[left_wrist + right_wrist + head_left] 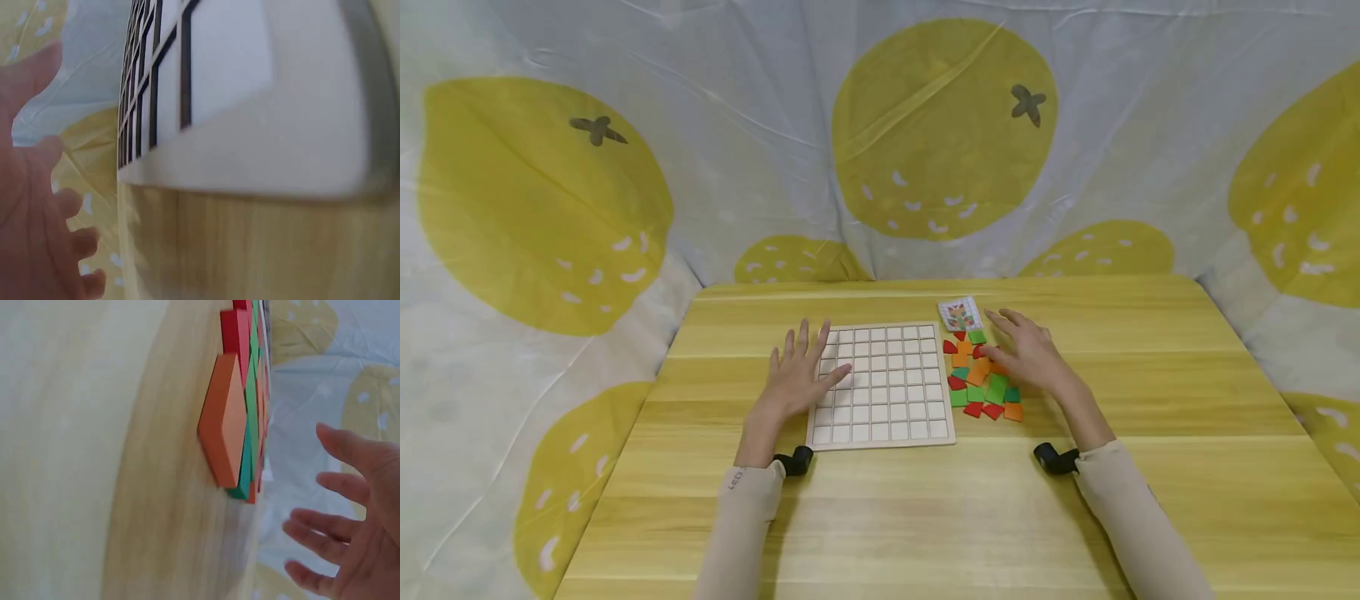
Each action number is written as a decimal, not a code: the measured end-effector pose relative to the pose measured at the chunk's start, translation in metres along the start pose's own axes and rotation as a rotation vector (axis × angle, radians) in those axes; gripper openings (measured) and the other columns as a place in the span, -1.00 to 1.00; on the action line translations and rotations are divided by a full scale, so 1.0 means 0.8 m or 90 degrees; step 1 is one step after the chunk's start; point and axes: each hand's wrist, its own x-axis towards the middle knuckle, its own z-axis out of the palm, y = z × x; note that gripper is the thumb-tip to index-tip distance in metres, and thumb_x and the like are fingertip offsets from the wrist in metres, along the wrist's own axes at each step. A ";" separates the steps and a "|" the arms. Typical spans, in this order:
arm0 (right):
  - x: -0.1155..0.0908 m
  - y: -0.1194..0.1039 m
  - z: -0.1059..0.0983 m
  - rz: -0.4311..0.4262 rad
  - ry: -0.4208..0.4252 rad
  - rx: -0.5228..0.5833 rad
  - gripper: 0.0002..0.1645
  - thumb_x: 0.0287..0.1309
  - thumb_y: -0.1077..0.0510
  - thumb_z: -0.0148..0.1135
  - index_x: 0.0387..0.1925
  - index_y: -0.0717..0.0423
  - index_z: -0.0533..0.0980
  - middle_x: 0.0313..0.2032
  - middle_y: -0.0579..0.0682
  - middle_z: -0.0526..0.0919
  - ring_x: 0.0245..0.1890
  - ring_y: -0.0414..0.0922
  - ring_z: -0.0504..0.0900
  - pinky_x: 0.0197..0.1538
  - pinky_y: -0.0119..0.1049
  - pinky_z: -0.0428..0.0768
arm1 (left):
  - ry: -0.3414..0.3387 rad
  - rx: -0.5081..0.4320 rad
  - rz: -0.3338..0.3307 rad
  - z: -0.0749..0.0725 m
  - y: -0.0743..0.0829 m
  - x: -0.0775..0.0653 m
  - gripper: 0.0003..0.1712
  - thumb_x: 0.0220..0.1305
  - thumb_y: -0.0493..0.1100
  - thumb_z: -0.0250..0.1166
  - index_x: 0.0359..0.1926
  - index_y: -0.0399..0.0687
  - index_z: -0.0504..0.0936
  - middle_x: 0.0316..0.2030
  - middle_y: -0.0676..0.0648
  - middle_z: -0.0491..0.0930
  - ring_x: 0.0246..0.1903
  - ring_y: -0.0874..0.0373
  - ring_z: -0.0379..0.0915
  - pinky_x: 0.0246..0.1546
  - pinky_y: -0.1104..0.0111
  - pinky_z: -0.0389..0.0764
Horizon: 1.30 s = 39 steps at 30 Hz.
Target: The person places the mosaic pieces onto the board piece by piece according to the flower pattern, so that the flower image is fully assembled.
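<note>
A white grid board (880,442) with a pale wooden frame lies flat on the table. Over its left edge my left hand (797,375) is spread, fingers apart and holding nothing; the left wrist view shows that hand (37,212) beside the board's corner (300,144). To the board's right lies a cluster of red, orange and green flat tiles (997,388). My right hand (1030,350) hovers at the right side of the tiles, fingers loosely extended, covering some of them. In the right wrist view an orange tile (225,422) is nearest, and the right hand (356,525) grips nothing.
A small pattern card (960,314) with a colored figure lies behind the tiles. The wooden table (910,525) reaches back to a hanging cloth (760,125) printed with lemons. Black wrist cameras (795,461) sit at both cuffs.
</note>
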 end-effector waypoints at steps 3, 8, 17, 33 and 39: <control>0.002 0.009 0.000 0.008 -0.003 0.045 -0.27 0.46 0.02 0.24 0.52 0.19 0.31 0.33 0.39 0.44 0.31 0.34 0.44 0.36 0.38 0.32 | -0.055 -0.050 0.000 0.000 -0.011 -0.001 0.05 0.50 0.38 0.04 0.69 0.13 -0.29 0.66 -0.28 -0.46 0.63 -0.37 -0.53 0.55 -0.37 -0.36; 0.004 0.024 0.002 0.026 -0.008 0.106 -0.42 0.41 0.11 0.30 0.37 0.23 0.49 0.05 0.28 0.61 -0.01 0.16 0.62 0.03 0.03 0.64 | -0.114 -0.102 0.012 -0.002 -0.026 -0.002 0.13 0.46 0.38 0.12 0.69 0.10 -0.35 0.64 -0.28 -0.55 0.63 -0.33 -0.65 0.55 -0.33 -0.45; 0.001 0.036 0.001 0.048 -0.038 0.172 -0.61 0.38 0.21 0.31 0.17 0.25 0.65 -0.14 0.17 0.66 -0.23 -0.04 0.57 -0.18 -0.28 0.54 | -0.184 -0.104 0.049 -0.012 -0.035 -0.013 0.54 0.04 0.24 0.60 0.68 -0.11 -0.30 0.67 -0.24 -0.44 0.63 -0.30 -0.67 0.56 -0.29 -0.47; 0.005 0.034 0.009 0.101 -0.006 0.180 -0.68 0.29 0.15 0.42 0.00 0.22 0.74 -0.28 0.11 0.70 -0.38 -0.12 0.52 -0.29 -0.34 0.49 | -0.210 -0.077 0.039 -0.011 -0.028 -0.013 0.71 -0.20 0.16 0.73 0.67 -0.14 -0.34 0.67 -0.19 -0.49 0.63 -0.25 -0.73 0.58 -0.26 -0.49; 0.007 0.028 0.010 0.122 0.007 0.193 -0.69 0.24 0.15 0.46 -0.03 0.22 0.74 -0.31 0.08 0.72 -0.41 -0.12 0.53 -0.31 -0.35 0.50 | -0.207 -0.074 0.030 -0.010 -0.029 -0.012 0.73 -0.22 0.17 0.73 0.67 -0.17 -0.32 0.67 -0.18 -0.49 0.63 -0.25 -0.72 0.58 -0.25 -0.48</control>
